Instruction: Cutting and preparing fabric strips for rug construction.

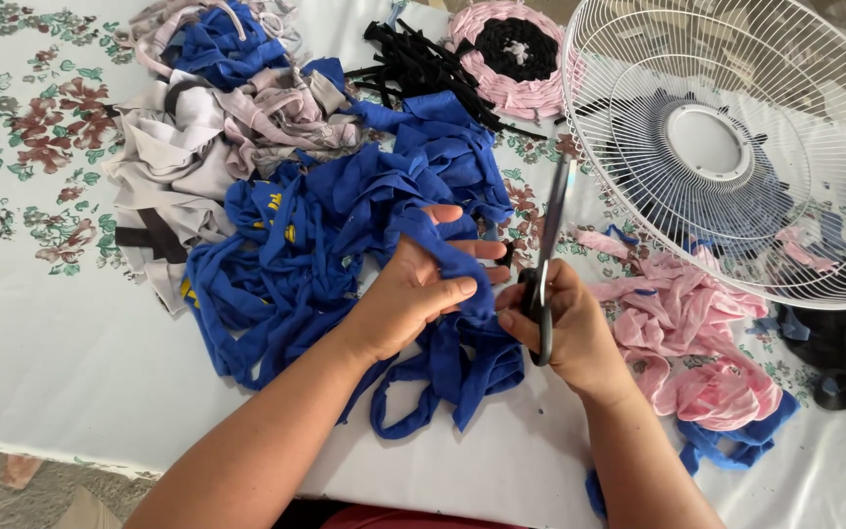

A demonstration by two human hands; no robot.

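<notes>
A soft, limp blue fabric strip (447, 260) of stretchy knit is held in the left hand (413, 294), draped over the fingers and pinched under the thumb, its lower end falling in loops onto the table. The left hand is seen palm-side turned toward the right, fingers spread and pointing right, the forearm entering from the lower left. A pair of scissors (547, 250) with dark handles and long, shiny metal blades is gripped in the right hand (565, 328), which is closed around the handles; the blades are pointed upward and away, and appear nearly closed. The strip lies just left of the scissors, close beside the right hand's knuckles. Behind the left hand a rumpled heap of blue fabric strips (315, 235) is spread, touching a pile of grey and beige cloth (188, 147). Black strips (423, 64) and a round, coiled pink-and-black mat (513, 49) are seen farther back. To the right, crumpled pink fabric (687, 333) is piled beneath a white wire fan grille (736, 147), round and ribbed. Everything rests on a white tablecloth (41, 333) printed with flowers.
</notes>
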